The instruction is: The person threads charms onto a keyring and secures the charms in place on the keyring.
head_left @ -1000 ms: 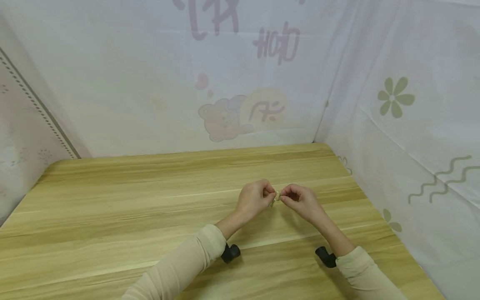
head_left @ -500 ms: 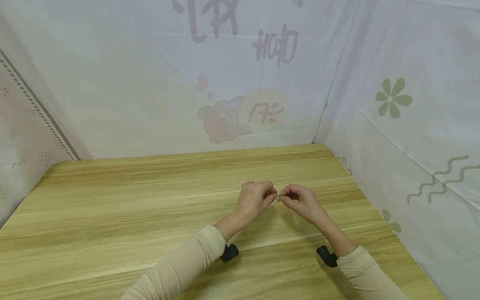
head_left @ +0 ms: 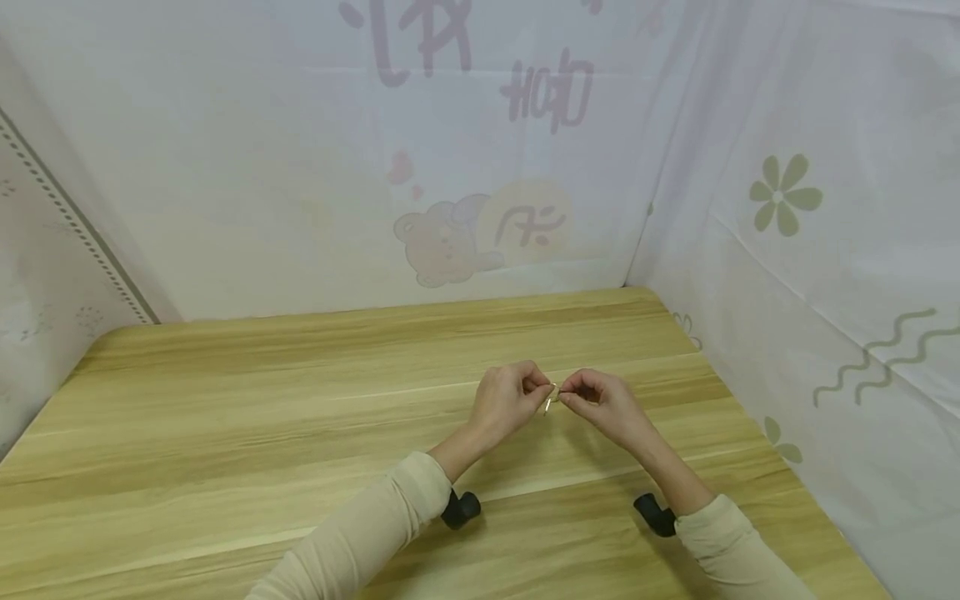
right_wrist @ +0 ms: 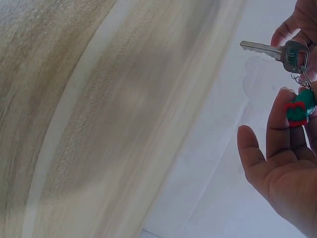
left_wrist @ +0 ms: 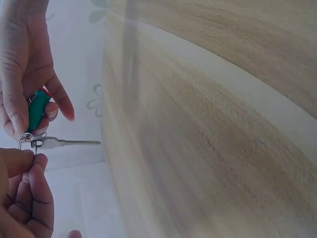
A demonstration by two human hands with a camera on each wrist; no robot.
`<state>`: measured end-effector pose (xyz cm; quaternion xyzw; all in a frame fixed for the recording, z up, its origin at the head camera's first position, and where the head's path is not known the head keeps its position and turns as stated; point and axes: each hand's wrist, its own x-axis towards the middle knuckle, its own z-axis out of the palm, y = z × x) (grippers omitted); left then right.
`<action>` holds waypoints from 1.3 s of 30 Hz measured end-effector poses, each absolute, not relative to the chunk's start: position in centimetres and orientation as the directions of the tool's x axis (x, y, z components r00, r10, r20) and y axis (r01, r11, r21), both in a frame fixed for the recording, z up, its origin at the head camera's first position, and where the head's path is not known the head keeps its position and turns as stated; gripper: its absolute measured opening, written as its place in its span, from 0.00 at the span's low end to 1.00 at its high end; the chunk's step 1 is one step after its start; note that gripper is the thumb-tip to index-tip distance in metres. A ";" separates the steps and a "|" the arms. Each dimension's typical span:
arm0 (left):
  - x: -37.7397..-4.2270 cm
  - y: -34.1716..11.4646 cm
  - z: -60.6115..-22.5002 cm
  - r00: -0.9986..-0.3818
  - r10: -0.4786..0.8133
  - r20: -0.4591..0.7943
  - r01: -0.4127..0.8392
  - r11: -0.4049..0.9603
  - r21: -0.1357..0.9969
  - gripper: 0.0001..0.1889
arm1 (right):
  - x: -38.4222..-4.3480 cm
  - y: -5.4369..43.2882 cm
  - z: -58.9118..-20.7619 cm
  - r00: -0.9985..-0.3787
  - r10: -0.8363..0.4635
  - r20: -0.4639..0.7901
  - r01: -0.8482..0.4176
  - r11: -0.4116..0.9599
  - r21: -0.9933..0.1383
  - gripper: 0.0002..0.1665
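Note:
My left hand (head_left: 508,398) pinches a thin metal key ring (left_wrist: 21,143) between thumb and fingertips. A silver key (right_wrist: 265,49) hangs on that ring, its toothed blade pointing away from the fingers. Facing it, my right hand (head_left: 606,407) holds a green charm with a red end (right_wrist: 298,110), joined to the ring by a short chain. Both hands are close together above the wooden table (head_left: 300,417). In the head view only a bright sliver of the key shows between the fingertips, and the charm is hidden by the right hand.
Black wrist-worn pieces (head_left: 461,508) sit below both forearms, close over the table. Pale printed cloth (head_left: 300,167) hangs behind the table's far edge, and more cloth (head_left: 847,292) runs along the right side.
The key has shifted slightly between the fingertips, and its blade now hangs more clearly below the left hand. Both hands stay almost in the same place.

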<state>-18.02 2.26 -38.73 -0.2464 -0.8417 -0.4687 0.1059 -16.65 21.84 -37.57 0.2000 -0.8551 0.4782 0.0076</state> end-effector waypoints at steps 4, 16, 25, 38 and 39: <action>-18.0 2.3 -38.8 -0.858 0.314 0.407 0.510 0.425 0.747 0.04 | -16.6 21.8 -37.6 -0.921 -0.333 0.204 -0.349 0.466 -0.813 0.01; -18.0 2.2 -39.0 -0.791 0.383 0.477 0.612 0.476 0.632 0.04 | -16.5 21.8 -37.8 -0.911 -0.342 0.231 -0.383 0.489 -0.784 0.03; -18.2 2.2 -39.2 -0.663 0.396 0.635 0.736 0.501 0.456 0.07 | -16.6 21.9 -37.8 -0.908 -0.351 0.230 -0.389 0.501 -0.773 0.03; -17.7 2.0 -38.8 -0.799 0.351 0.489 0.601 0.440 0.667 0.05 | -16.5 21.9 -37.7 -0.919 -0.330 0.216 -0.363 0.488 -0.794 0.01; -17.7 2.0 -38.8 -0.805 0.347 0.481 0.593 0.439 0.675 0.05 | -16.4 21.9 -37.7 -0.919 -0.328 0.217 -0.361 0.488 -0.794 0.00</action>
